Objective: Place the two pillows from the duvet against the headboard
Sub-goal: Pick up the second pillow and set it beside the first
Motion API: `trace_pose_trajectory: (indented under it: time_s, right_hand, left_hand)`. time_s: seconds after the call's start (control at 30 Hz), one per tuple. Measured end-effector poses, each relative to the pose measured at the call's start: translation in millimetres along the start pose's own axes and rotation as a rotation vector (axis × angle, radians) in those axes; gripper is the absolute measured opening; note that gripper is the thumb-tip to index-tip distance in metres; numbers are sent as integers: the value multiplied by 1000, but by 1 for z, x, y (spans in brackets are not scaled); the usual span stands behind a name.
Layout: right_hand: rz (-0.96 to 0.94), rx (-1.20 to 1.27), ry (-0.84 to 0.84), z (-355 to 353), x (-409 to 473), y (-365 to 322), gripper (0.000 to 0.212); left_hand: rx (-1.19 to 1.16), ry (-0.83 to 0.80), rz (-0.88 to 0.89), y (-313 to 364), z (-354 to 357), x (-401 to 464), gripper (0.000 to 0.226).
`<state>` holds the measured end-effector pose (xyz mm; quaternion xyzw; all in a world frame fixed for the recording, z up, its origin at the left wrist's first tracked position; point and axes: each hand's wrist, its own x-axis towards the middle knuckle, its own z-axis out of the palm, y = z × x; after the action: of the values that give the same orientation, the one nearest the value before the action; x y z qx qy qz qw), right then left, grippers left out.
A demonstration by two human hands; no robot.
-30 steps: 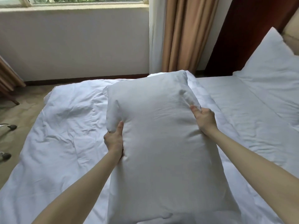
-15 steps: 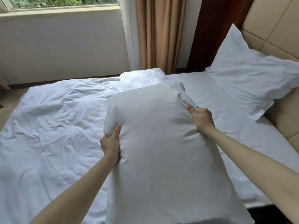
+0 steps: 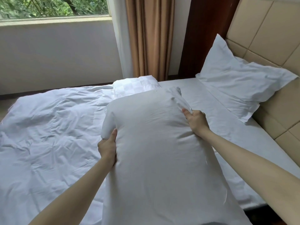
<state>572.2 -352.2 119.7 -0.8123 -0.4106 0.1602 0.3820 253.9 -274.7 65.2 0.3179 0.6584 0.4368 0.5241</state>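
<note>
I hold a large white pillow [image 3: 154, 151] lengthwise in front of me, above the bed. My left hand [image 3: 108, 146] grips its left edge and my right hand [image 3: 197, 120] grips its right edge near the far corner. A second white pillow [image 3: 240, 85] leans against the beige padded headboard [image 3: 267, 39] at the right. The crumpled white duvet [image 3: 52, 132] covers the left part of the bed.
A white sheet [image 3: 227, 130] lies bare between the held pillow and the headboard. A folded white corner of bedding [image 3: 134, 86] sits at the far edge. Behind the bed are a wall with a window [image 3: 53, 7], tan curtains [image 3: 149, 36] and a dark wooden panel [image 3: 206, 34].
My view has swung to the right, bringing the headboard and the leaning pillow into view. The held pillow has moved with me toward the headboard side; both hands keep the same grip.
</note>
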Motion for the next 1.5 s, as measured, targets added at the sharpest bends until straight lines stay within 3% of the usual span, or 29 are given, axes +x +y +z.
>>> trace_pose_trajectory:
  time_s: [0.27,0.4,0.77,1.0,1.17,1.33,1.5]
  right_hand:
    - [-17,20,22,-27,17,12,53]
    - [-16,2,44,-59,34,39,59]
    - [-64,-75,53,-217,122,165,65]
    - [-144,-196,99,-325,173,231,64]
    - [-143,-286,147,-387,203,266,62]
    - [-198,-368,238,-437,228,294,62]
    - [-209,-560,223,-472,248,326,59]
  left_hand:
    - [22,-64,-13,6,30,-9,59]
    - [45,-135,-29,1,69,-28,42]
    - [25,-184,-124,-54,265,-127,56]
    - [113,-372,-229,-74,389,-181,45]
    - [207,-611,-297,-77,461,-210,31]
    - [266,-801,-321,-83,535,-235,37]
    - [689,-907,-302,-88,598,-255,30]
